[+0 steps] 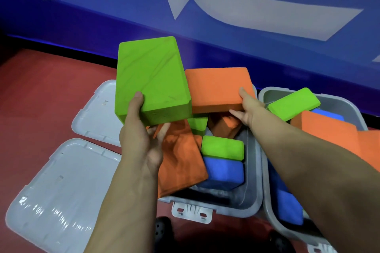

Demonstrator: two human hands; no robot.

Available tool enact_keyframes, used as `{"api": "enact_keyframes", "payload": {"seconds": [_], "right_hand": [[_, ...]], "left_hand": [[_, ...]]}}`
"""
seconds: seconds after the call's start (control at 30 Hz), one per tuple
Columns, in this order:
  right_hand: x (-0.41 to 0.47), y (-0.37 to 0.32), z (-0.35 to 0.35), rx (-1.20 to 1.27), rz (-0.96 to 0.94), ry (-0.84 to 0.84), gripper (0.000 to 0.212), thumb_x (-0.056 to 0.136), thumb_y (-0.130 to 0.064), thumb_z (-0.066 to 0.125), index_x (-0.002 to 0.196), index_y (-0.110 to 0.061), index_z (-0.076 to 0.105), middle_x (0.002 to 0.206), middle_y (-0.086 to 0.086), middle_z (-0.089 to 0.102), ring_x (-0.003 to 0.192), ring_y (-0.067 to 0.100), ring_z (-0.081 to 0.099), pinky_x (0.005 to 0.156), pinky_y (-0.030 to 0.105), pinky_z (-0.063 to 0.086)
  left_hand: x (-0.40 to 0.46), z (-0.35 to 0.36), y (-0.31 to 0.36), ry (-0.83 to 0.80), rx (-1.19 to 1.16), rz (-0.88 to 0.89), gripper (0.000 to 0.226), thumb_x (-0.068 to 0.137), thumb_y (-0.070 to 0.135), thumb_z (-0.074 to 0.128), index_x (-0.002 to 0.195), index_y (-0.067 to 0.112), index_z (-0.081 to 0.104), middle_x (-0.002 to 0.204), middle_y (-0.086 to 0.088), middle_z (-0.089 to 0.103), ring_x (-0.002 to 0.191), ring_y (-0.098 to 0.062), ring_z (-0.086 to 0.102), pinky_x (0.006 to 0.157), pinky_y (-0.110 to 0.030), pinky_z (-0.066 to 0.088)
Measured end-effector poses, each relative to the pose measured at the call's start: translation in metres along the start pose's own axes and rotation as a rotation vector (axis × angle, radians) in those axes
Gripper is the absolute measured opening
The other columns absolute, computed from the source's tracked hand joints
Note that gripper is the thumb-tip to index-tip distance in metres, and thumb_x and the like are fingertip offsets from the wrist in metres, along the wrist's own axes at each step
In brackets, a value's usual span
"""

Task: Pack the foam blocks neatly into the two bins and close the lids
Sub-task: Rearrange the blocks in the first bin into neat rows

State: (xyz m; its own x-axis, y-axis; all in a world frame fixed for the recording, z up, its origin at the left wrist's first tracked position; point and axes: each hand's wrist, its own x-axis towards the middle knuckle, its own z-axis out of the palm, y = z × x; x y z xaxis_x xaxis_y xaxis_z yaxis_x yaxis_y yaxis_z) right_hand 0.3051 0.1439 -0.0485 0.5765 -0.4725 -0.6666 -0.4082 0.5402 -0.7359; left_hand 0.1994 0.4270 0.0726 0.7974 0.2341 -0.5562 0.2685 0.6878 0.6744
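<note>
Head view. Two grey bins are seen on the red floor: the left bin [251, 201] at centre, the right bin [267, 96] just beside it at the right edge. Both are open; two grey lids [61, 187] lie flat to the left, one nearer [61, 187], one farther [94, 113], well clear of the bin mouths, presumably so loading is unobstructed.

Blocks in both bins are noted as jumbled and tilted, several standing above the rim, so lids could not be seated yet. A small green block [223, 148] rests on a blue block [223, 174] inside the left bin; a large orange slab [183, 160] leans over its near-left rim.

Left hand [141, 139]: a large green block [152, 80] is gripped at its near end, thumb on the top face, fingers curled beneath; it is held lifted above the left bin.

Right hand [244, 107]: an orange block [218, 88] is held at its near-right corner, thumb on top, fingers underneath; it is raised over the far part of the same bin. Probable purpose: both are lifted out so the pile can be restacked flat.
</note>
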Motion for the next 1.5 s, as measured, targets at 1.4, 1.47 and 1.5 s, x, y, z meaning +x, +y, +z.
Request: {"api": "enact_keyframes", "payload": {"seconds": [1.4, 1.47, 1.5], "right_hand": [[0.025, 0.074, -0.05, -1.657, -0.185, -0.825, 0.07, 0.081, -0.067, 0.068, 0.138, -0.028, 0.058, 0.134, -0.007, 0.061, 0.126, 0.017, 0.055, 0.112, 0.035, 0.04], [0.021, 0.072, -0.043, -1.718, -0.173, -0.814, 0.074, 0.084, -0.073, 0.058, 0.14, -0.025, 0.057, 0.139, -0.004, 0.058, 0.13, 0.019, 0.052, 0.113, 0.034, 0.038], [0.021, 0.072, -0.038, -1.731, -0.187, -0.792, 0.078, 0.085, -0.075, 0.054, 0.143, -0.022, 0.054, 0.143, -0.001, 0.056, 0.132, 0.021, 0.051, 0.113, 0.034, 0.037]], "left_hand": [[-0.004, 0.015, -0.024, -0.037, 0.077, -0.011, 0.029, 0.083, 0.042, 0.078, 0.105, 0.024, 0.073, 0.114, -0.005, 0.073, 0.099, -0.024, 0.07, 0.083, -0.047, 0.063], [-0.004, 0.014, -0.024, -0.028, 0.067, -0.011, 0.027, 0.083, 0.042, 0.078, 0.103, 0.024, 0.073, 0.112, -0.004, 0.073, 0.099, -0.024, 0.071, 0.082, -0.046, 0.063], [-0.004, 0.014, -0.024, -0.023, 0.065, -0.01, 0.026, 0.083, 0.042, 0.078, 0.102, 0.024, 0.073, 0.111, -0.003, 0.073, 0.099, -0.025, 0.071, 0.082, -0.046, 0.063]]}}
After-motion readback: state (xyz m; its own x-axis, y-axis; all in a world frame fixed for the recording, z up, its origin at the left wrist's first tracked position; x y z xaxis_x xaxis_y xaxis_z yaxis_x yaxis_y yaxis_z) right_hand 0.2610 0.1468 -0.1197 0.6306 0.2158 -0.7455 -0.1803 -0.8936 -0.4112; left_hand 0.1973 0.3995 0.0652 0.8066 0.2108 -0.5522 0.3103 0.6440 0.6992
